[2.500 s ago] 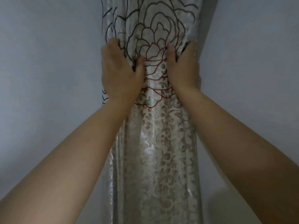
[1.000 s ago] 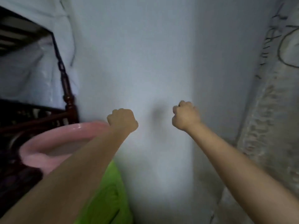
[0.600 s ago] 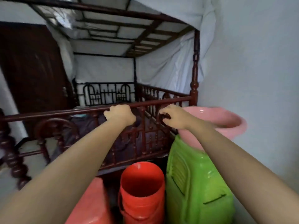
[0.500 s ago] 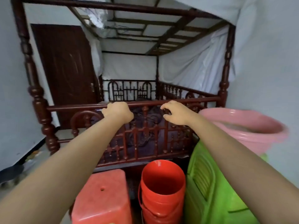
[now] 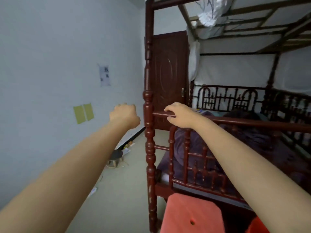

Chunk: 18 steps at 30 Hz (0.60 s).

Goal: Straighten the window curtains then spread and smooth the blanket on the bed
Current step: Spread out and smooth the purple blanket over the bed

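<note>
A dark purple blanket lies crumpled on the mattress of a red-brown four-poster bed, seen through the footboard bars. My right hand curls over the top rail of the footboard, just right of the corner post. My left hand hangs in the air left of that post, fingers curled in, holding nothing. The window curtain is out of view.
A red plastic stool stands against the footboard at the bottom. A floor aisle runs left of the bed to a dark wooden door. A small dark stool and litter sit by the left wall. White netting is bundled on the canopy.
My view has swung left from the curtain, past the pink basin, green bin and red bucket, to the bed's left corner post. Both hands left the curtain; my right hand now rests on the rail.
</note>
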Each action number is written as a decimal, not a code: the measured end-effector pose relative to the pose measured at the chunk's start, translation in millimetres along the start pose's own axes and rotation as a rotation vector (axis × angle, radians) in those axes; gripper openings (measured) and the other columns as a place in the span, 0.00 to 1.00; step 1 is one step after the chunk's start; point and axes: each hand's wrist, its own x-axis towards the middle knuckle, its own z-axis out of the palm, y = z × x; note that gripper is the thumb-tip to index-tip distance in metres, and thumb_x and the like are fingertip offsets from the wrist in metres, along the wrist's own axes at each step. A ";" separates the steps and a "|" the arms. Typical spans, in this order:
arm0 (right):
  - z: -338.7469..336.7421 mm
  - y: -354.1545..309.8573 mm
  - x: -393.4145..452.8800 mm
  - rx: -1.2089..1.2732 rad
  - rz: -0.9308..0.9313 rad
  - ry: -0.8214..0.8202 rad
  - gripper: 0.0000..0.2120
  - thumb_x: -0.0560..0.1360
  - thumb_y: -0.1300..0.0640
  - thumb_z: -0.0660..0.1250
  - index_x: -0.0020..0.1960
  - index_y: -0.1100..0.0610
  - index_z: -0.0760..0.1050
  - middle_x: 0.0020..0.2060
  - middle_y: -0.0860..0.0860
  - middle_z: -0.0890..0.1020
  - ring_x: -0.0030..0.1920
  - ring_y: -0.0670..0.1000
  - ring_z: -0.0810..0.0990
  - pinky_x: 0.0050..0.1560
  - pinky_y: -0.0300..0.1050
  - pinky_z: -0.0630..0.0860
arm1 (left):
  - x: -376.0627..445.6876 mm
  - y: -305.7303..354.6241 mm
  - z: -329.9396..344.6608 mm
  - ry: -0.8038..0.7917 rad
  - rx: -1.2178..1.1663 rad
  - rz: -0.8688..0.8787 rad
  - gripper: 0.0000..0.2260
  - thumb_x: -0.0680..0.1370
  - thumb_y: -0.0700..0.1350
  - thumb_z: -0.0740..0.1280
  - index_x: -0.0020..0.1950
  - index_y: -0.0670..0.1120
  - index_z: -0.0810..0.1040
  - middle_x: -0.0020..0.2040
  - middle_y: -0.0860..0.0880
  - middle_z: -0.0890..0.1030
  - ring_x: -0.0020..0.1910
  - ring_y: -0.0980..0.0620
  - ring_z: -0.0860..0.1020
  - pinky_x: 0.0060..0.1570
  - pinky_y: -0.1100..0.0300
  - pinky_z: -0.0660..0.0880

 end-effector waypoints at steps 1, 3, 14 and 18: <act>3.6 -0.4 22.1 0.009 -0.016 0.004 0.18 0.75 0.58 0.61 0.65 0.58 0.71 0.62 0.60 0.73 0.62 0.60 0.73 0.62 0.47 0.69 | 17.9 -7.6 2.5 0.008 0.023 -0.012 0.17 0.77 0.46 0.59 0.64 0.43 0.70 0.63 0.40 0.72 0.64 0.40 0.69 0.57 0.50 0.71; 11.3 -1.6 70.9 0.031 -0.050 0.027 0.17 0.75 0.59 0.61 0.63 0.58 0.72 0.61 0.60 0.74 0.60 0.59 0.73 0.61 0.46 0.69 | 54.9 -24.8 7.9 0.031 0.060 -0.034 0.17 0.77 0.46 0.59 0.64 0.43 0.71 0.62 0.41 0.72 0.64 0.41 0.69 0.57 0.51 0.71; 107.1 -29.6 287.7 0.108 -0.194 0.022 0.17 0.76 0.60 0.59 0.65 0.59 0.70 0.66 0.56 0.73 0.65 0.55 0.71 0.65 0.45 0.66 | 220.7 -129.7 82.6 0.007 0.139 -0.138 0.13 0.76 0.45 0.58 0.58 0.43 0.75 0.59 0.43 0.74 0.61 0.43 0.70 0.52 0.54 0.70; 159.5 -44.5 375.0 0.106 -0.160 0.010 0.17 0.77 0.58 0.59 0.65 0.58 0.70 0.65 0.56 0.72 0.64 0.56 0.71 0.64 0.46 0.67 | 293.2 -180.7 110.9 0.020 0.133 -0.108 0.13 0.76 0.44 0.57 0.58 0.44 0.74 0.60 0.44 0.73 0.62 0.44 0.69 0.46 0.55 0.66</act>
